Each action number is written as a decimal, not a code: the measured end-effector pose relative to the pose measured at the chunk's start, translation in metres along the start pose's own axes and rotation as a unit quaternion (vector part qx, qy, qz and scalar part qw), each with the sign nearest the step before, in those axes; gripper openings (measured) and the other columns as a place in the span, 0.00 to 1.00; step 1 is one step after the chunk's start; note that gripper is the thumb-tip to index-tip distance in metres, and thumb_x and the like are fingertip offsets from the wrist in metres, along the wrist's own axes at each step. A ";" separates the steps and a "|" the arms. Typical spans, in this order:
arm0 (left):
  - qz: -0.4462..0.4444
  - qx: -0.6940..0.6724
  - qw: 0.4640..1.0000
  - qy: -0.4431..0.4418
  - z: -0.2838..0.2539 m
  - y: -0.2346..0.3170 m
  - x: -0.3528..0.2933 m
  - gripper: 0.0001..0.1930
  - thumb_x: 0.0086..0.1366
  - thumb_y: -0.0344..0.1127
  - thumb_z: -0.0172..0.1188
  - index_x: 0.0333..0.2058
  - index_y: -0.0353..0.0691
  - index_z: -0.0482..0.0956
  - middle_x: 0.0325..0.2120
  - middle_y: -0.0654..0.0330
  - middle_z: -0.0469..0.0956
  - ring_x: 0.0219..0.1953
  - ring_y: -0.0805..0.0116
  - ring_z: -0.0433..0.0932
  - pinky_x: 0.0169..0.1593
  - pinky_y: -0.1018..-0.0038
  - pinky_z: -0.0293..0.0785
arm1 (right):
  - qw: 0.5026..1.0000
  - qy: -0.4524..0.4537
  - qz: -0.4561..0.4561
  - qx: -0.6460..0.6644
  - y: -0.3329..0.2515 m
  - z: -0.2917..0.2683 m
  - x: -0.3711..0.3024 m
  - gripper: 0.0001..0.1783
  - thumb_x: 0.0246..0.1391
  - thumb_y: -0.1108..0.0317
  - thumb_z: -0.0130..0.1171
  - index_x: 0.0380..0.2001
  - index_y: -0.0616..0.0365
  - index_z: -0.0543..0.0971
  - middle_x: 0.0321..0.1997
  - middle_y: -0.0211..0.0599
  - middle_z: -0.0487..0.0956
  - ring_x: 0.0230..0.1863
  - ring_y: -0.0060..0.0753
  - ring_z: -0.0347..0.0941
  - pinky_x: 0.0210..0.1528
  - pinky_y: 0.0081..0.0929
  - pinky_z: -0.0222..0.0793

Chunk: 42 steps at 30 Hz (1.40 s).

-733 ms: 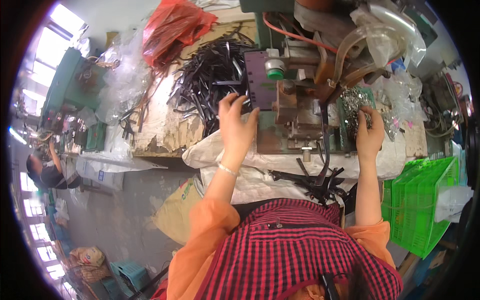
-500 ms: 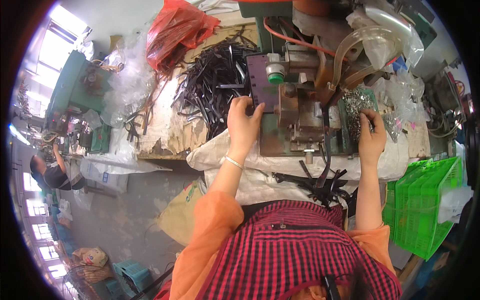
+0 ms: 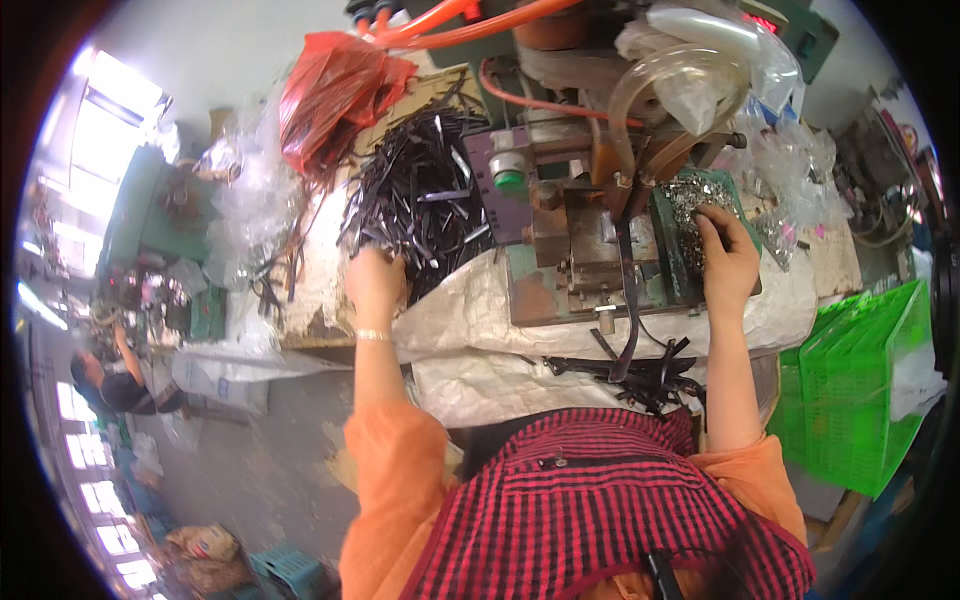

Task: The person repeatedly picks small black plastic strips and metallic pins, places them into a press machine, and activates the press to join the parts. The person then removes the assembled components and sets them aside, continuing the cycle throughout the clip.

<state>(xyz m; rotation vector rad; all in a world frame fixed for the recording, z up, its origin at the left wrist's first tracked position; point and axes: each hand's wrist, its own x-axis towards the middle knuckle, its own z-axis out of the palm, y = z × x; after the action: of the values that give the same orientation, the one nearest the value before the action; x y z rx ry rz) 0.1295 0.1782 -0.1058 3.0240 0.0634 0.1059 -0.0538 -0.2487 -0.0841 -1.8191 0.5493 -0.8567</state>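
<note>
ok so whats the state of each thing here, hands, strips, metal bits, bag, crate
left hand: reaching into the black strips, grip hidden
right hand: fingers in the small metal parts
black strips: loose heap on the bench
small metal parts: piled in a tray
red plastic bag: crumpled, lying open
green crate: upright beside the bench

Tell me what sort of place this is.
Most likely a small factory workshop: a greasy metal bench press machine with orange hoses, a heap of black flat strips under the left hand, and a pile of small silvery metal parts under the right hand.
</note>
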 end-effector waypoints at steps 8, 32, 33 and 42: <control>0.094 -0.485 0.869 0.017 -0.026 0.039 -0.024 0.12 0.76 0.30 0.53 0.54 0.40 0.77 0.26 0.61 0.84 0.26 0.76 0.77 0.30 0.78 0.74 | 0.985 -0.097 -0.088 0.109 -0.079 0.018 -0.017 0.15 0.56 0.78 0.67 0.47 0.64 0.80 0.44 0.35 0.84 0.46 0.26 0.81 0.52 0.23 0.74; 0.607 -0.339 0.681 0.230 -0.110 0.177 -0.127 0.13 0.52 0.28 0.75 0.37 0.39 0.85 0.37 0.56 0.86 0.27 0.68 0.80 0.28 0.74 0.72 | 0.919 0.009 -0.212 -0.333 -0.010 -0.024 -0.007 0.15 0.49 0.71 0.69 0.42 0.56 0.84 0.56 0.49 0.80 0.61 0.54 0.74 0.65 0.47 0.68; 0.618 -0.320 0.683 0.223 -0.107 0.182 -0.130 0.13 0.52 0.29 0.76 0.37 0.39 0.86 0.39 0.56 0.87 0.27 0.68 0.81 0.27 0.75 0.69 | 0.914 0.020 -0.207 -0.349 0.011 -0.028 -0.006 0.14 0.48 0.69 0.70 0.41 0.55 0.84 0.54 0.50 0.80 0.62 0.57 0.73 0.65 0.49 0.67; 0.629 -0.343 0.647 0.262 -0.080 0.195 -0.119 0.14 0.52 0.32 0.77 0.37 0.42 0.84 0.37 0.58 0.86 0.19 0.72 0.77 0.21 0.77 0.67 | 0.940 0.020 -0.185 -0.287 0.026 -0.019 0.013 0.07 0.48 0.68 0.69 0.33 0.53 0.84 0.48 0.40 0.81 0.56 0.51 0.75 0.51 0.46 0.71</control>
<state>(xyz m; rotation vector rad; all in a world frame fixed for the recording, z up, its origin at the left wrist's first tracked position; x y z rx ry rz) 0.0125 -0.0113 -0.0123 1.6298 -1.5797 0.8481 -0.0595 -0.2792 -0.0990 -2.4976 0.5248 -1.0606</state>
